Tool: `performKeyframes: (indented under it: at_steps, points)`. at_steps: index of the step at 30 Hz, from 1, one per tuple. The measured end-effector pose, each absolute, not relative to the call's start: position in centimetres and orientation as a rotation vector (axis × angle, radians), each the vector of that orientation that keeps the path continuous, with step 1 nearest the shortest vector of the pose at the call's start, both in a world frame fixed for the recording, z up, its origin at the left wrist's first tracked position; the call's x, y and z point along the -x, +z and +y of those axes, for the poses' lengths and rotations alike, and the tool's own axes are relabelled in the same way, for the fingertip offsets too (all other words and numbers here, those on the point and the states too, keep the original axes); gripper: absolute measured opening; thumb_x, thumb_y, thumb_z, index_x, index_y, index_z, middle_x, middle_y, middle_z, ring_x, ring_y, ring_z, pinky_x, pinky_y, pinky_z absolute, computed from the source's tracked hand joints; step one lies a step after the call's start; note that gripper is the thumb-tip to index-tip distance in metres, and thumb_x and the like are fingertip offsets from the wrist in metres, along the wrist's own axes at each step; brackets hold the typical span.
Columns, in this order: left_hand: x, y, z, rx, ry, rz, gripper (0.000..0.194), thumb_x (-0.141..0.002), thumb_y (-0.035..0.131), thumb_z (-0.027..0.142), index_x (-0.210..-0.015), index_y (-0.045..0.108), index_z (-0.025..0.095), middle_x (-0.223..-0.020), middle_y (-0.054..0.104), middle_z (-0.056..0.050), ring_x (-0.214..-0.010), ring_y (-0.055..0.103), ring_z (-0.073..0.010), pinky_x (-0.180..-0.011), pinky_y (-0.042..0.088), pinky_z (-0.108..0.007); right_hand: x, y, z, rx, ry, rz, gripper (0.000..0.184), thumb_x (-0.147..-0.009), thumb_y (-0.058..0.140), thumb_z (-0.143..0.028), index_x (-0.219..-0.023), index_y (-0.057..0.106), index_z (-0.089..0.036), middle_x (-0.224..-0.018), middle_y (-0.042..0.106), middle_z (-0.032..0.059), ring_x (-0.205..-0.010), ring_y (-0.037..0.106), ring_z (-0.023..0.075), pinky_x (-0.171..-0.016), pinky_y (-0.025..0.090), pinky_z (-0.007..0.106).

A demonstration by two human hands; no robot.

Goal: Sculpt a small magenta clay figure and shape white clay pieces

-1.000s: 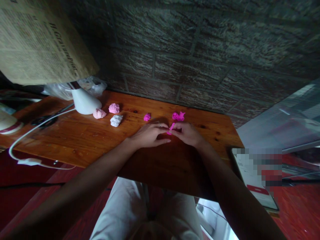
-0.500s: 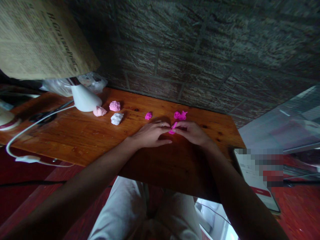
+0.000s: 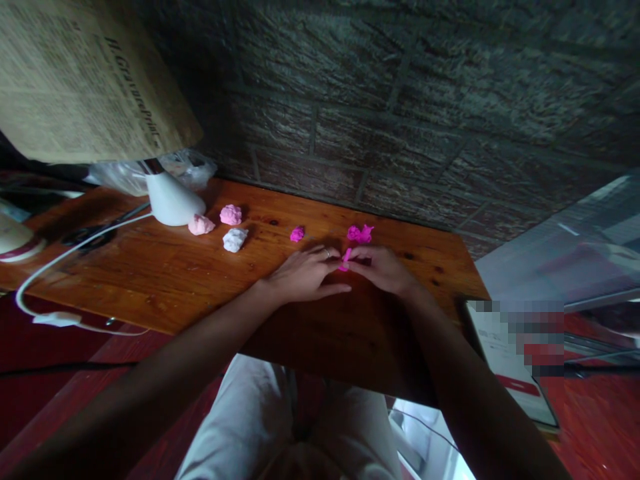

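My left hand (image 3: 304, 275) and my right hand (image 3: 379, 268) meet fingertip to fingertip over a wooden table (image 3: 165, 280). Between them they pinch a small strip of bright magenta clay (image 3: 345, 258). Just beyond my right hand lies a crumpled magenta clay lump (image 3: 359, 233). A smaller magenta bit (image 3: 297, 233) sits beyond my left hand. Farther left lie a white lump (image 3: 234, 239), a pink lump (image 3: 231, 215) and a pale pink lump (image 3: 201, 225).
A white lamp base (image 3: 173, 200) with a newsprint shade (image 3: 85, 87) stands at the back left, its white cord (image 3: 45, 273) trailing over the table edge. A stone-pattern wall (image 3: 400, 100) backs the table. A printed card (image 3: 510, 360) lies at the right.
The magenta strip between my fingertips has shifted slightly and my left fingers have spread a little. Both hands stay in place.
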State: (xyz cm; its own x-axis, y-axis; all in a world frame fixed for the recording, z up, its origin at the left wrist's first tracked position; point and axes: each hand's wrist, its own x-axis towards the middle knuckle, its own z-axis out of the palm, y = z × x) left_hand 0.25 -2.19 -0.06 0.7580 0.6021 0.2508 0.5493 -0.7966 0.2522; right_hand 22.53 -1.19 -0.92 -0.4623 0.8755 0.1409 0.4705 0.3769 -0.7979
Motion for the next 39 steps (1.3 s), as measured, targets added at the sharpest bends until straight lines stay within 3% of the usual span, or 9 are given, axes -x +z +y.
performKeyframes:
  at_steps: [7, 10, 14, 27, 39]
  points:
    - [-1.2, -1.5, -0.4, -2.233, 1.03, 0.882, 0.021, -0.094, 0.061, 0.028, -0.102, 0.076, 0.017, -0.107, 0.077, -0.01, -0.099, 0.071, -0.0213, -0.092, 0.053, -0.034, -22.4, -0.8, -1.2, 1.183, 0.924, -2.07, 0.027, -0.086, 0.068, -0.047, -0.087, 0.077, -0.021, -0.088, 0.076, 0.0044, -0.08, 0.067, 0.019, -0.078, 0.05, 0.033]
    - [-2.1, -2.0, -0.1, -2.012, 1.106, 0.867, 0.019, -0.09, 0.066, 0.029, -0.099, 0.077, 0.015, -0.099, 0.078, -0.01, -0.09, 0.072, -0.0202, -0.084, 0.055, -0.032, -22.4, -1.1, -1.1, 1.184, 0.931, -2.059, 0.023, -0.086, 0.069, -0.042, -0.089, 0.077, -0.021, -0.09, 0.077, 0.0043, -0.082, 0.068, 0.0193, -0.08, 0.051, 0.034]
    - [-2.9, -2.5, 0.3, -1.853, 1.121, 0.816, 0.021, -0.086, 0.07, 0.031, -0.097, 0.078, 0.014, -0.102, 0.079, -0.01, -0.092, 0.073, -0.0211, -0.086, 0.056, -0.033, -22.5, -1.4, -0.9, 1.177, 0.954, -2.044, 0.017, -0.086, 0.069, -0.035, -0.091, 0.077, -0.021, -0.092, 0.078, 0.0045, -0.082, 0.069, 0.019, -0.08, 0.052, 0.034]
    - [-3.0, -2.2, 0.9, -1.662, 1.082, 0.771, 0.027, -0.077, 0.079, 0.037, -0.093, 0.078, 0.015, -0.1, 0.079, -0.009, -0.091, 0.072, -0.0196, -0.089, 0.055, -0.034, -22.2, -1.2, -1.1, 1.171, 0.953, -2.028, 0.013, -0.084, 0.072, -0.031, -0.089, 0.077, -0.02, -0.091, 0.078, 0.0045, -0.081, 0.07, 0.0183, -0.078, 0.051, 0.032]
    - [-3.1, -2.2, 1.0, -1.628, 1.092, 0.77, 0.027, -0.074, 0.082, 0.037, -0.087, 0.076, 0.014, -0.089, 0.076, -0.006, -0.082, 0.068, -0.0162, -0.081, 0.052, -0.03, -22.3, -1.3, -0.9, 1.149, 0.978, -2.037, 0.017, -0.085, 0.072, -0.033, -0.092, 0.077, -0.019, -0.092, 0.079, 0.0046, -0.082, 0.071, 0.018, -0.078, 0.05, 0.03]
